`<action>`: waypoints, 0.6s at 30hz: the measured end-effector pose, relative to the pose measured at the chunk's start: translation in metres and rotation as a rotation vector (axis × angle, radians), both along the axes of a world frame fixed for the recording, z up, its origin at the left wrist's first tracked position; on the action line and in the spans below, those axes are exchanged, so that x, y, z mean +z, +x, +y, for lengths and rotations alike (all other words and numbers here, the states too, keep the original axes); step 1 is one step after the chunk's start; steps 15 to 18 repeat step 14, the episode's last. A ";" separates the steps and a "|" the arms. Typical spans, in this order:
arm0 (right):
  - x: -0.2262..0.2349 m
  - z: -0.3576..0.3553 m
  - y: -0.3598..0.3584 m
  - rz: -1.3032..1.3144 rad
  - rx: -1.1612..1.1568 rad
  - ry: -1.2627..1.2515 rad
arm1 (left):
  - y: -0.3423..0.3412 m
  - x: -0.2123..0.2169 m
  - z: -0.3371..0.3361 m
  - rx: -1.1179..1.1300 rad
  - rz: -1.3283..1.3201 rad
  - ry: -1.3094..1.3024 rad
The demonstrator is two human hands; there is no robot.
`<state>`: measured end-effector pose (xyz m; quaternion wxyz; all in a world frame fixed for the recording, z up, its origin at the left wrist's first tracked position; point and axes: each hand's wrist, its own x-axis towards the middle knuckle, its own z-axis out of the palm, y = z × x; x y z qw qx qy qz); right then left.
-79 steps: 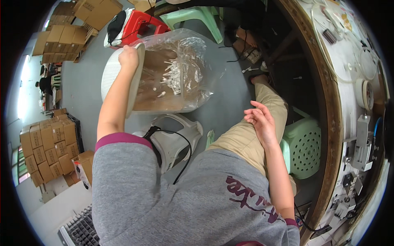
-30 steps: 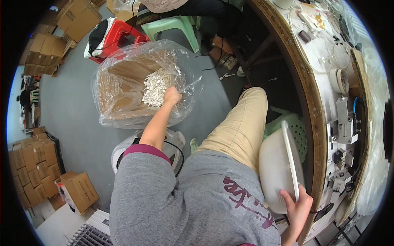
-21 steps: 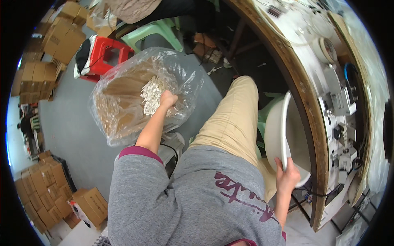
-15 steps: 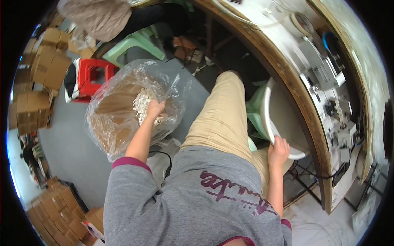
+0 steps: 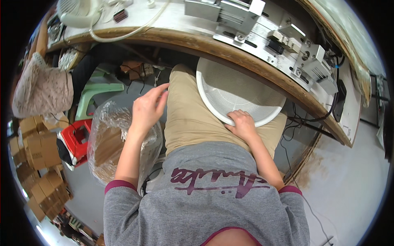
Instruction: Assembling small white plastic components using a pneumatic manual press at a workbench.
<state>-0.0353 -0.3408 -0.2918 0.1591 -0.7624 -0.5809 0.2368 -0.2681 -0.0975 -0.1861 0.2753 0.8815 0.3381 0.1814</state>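
Note:
My right hand grips the near rim of a round white plastic basket with perforated walls. The basket rests tilted at my thighs, its far part under the bench edge, and no contents show in its visible part. My left hand is raised beside my left knee, fingers stretched out, with nothing seen in it. Below and left of that hand stands a cardboard box lined with a clear plastic bag. My forearm hides much of its inside; a few small white pieces show.
A wooden-edged workbench curves across the front, carrying metal fixtures and a pale hose. At left are a green stool, a red stool, another person's sleeve and stacked cartons. Cables hang at right.
My left hand has left the small white pieces in the bag and come up beside my knee. The basket has shifted leftward in view onto my thighs, right hand still on its rim. My view has turned right.

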 end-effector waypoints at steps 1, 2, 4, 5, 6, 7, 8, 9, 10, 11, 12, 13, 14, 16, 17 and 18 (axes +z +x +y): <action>0.005 -0.001 -0.002 0.010 0.011 -0.006 | 0.012 0.002 0.002 -0.075 -0.021 0.001; 0.010 -0.003 -0.002 0.033 -0.013 -0.052 | 0.024 0.002 0.003 -0.159 -0.025 0.013; 0.013 -0.015 -0.003 -0.016 -0.054 -0.037 | 0.044 -0.003 0.004 -0.333 0.006 0.019; 0.015 -0.019 -0.004 -0.040 -0.077 -0.032 | 0.053 -0.008 0.004 -0.424 0.020 0.021; 0.016 -0.022 -0.004 -0.061 -0.104 -0.029 | 0.060 -0.013 0.003 -0.508 0.034 0.024; 0.022 -0.023 -0.004 -0.085 -0.134 -0.029 | 0.066 -0.020 0.000 -0.597 0.045 0.027; 0.029 -0.024 -0.007 -0.108 -0.160 -0.032 | 0.070 -0.022 -0.004 -0.680 0.056 0.027; 0.036 -0.023 -0.011 -0.099 -0.188 -0.038 | 0.072 -0.021 -0.006 -0.736 0.059 0.010; 0.043 -0.019 -0.011 -0.096 -0.214 -0.033 | 0.077 -0.019 -0.006 -0.789 0.059 0.004; 0.048 -0.014 -0.011 -0.094 -0.238 -0.028 | 0.081 -0.015 -0.007 -0.840 0.059 -0.001; 0.053 -0.011 -0.012 -0.064 -0.258 -0.048 | 0.082 -0.008 -0.009 -0.833 0.008 -0.026; 0.058 -0.009 -0.013 -0.037 -0.278 -0.063 | 0.085 0.001 -0.007 -0.825 -0.019 -0.038; 0.062 -0.008 -0.016 -0.009 -0.297 -0.078 | 0.089 0.011 -0.005 -0.816 -0.046 -0.050; 0.062 -0.008 -0.016 -0.009 -0.297 -0.078 | 0.089 0.011 -0.005 -0.816 -0.046 -0.050; 0.062 -0.008 -0.016 -0.009 -0.297 -0.078 | 0.089 0.011 -0.005 -0.816 -0.046 -0.050; 0.062 -0.008 -0.016 -0.009 -0.297 -0.078 | 0.089 0.011 -0.005 -0.816 -0.046 -0.050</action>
